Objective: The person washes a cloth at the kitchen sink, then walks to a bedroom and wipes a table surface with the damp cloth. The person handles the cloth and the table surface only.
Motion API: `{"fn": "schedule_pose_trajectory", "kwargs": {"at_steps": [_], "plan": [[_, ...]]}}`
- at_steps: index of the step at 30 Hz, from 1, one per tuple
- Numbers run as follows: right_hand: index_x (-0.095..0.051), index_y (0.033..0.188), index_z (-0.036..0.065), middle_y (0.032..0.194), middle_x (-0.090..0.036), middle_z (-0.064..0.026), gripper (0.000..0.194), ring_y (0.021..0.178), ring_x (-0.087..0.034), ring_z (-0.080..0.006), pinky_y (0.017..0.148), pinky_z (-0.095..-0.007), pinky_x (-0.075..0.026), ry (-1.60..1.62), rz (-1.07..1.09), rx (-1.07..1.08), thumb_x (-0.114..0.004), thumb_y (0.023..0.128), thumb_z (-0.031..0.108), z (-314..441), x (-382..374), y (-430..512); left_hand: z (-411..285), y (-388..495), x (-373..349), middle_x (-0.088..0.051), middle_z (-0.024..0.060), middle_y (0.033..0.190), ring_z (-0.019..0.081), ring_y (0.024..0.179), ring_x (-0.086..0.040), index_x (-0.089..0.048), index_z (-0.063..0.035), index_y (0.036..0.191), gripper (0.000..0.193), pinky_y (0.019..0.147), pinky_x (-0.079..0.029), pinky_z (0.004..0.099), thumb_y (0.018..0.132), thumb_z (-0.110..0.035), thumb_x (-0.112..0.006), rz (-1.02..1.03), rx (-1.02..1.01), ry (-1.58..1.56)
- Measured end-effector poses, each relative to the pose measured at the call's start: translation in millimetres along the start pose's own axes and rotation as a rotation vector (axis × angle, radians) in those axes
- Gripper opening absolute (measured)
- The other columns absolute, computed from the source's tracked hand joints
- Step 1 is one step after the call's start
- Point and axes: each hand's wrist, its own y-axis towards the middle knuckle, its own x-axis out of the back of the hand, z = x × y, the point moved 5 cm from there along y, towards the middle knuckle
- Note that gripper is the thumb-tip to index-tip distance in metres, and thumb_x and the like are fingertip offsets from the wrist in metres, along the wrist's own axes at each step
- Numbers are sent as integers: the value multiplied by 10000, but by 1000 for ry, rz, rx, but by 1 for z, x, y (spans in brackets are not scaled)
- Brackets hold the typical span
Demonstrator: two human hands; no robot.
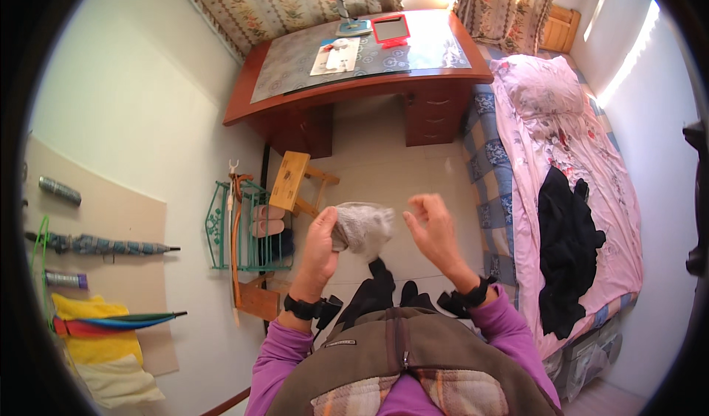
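Observation:
A light grey cloth (363, 229) is bunched up in front of the body, its right end blurred. My left hand (321, 244) grips its left side, thumb on top. Just right of the cloth, my right hand (435, 230) is raised with its fingers curled and apart, holding nothing and not touching the cloth. Both wrists wear black straps.
A wooden desk (365, 81) with a lamp (350, 6) and a red-framed mirror (391, 30) stands ahead. At the left are a wooden stool (290, 182) and a green metal rack (216, 233) with pink slippers. A bed (570, 139) bearing black clothing (568, 250) is at the right.

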Motion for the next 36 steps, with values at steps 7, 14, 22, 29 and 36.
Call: {"fn": "schedule_pose_trajectory", "kwargs": {"at_steps": [7,14,22,29,36], "plan": [[-549,1335,114,1219,-624,-86,688,1098,-614,-217,954,-362,-500,1275,396,-1011,-385,974,677,-64,-107,26,80,85,-42,-608,55,1261,201,1156,-587,-534,-66,1307,319,1049,-453,398,1067,-255,-440,50,330,-376],[-622,941,116,910,-648,-23,567,845,-612,-172,791,-348,-537,1468,-122,-1110,-491,942,668,-111,-156,137,72,192,-51,-486,79,1401,175,1294,-460,-362,25,1452,451,1121,-347,326,1067,-200,-430,204,94,-11],[-604,1225,-6,1143,-641,-90,763,1041,-575,-173,975,-324,-426,755,63,-739,-273,1016,649,-121,-144,236,-11,299,-54,-631,22,1174,119,1051,-594,-558,-53,1253,263,900,-489,279,1054,-202,-472,262,43,130],[-533,1324,-18,1293,-581,-142,638,1238,-522,-236,1087,-337,-351,546,-389,-322,-262,1070,501,-103,-53,292,-70,318,-83,-597,57,1321,200,1237,-546,-531,-37,1327,371,1096,-386,401,1070,-280,-418,355,317,-362],[-557,1250,26,1071,-663,-125,322,974,-630,-250,856,-349,-495,475,-476,-33,-389,1071,235,-56,-54,334,-47,316,-150,-370,101,1534,189,1411,-352,-279,22,1520,506,1164,-284,321,1071,-183,-394,392,23,113]]}}
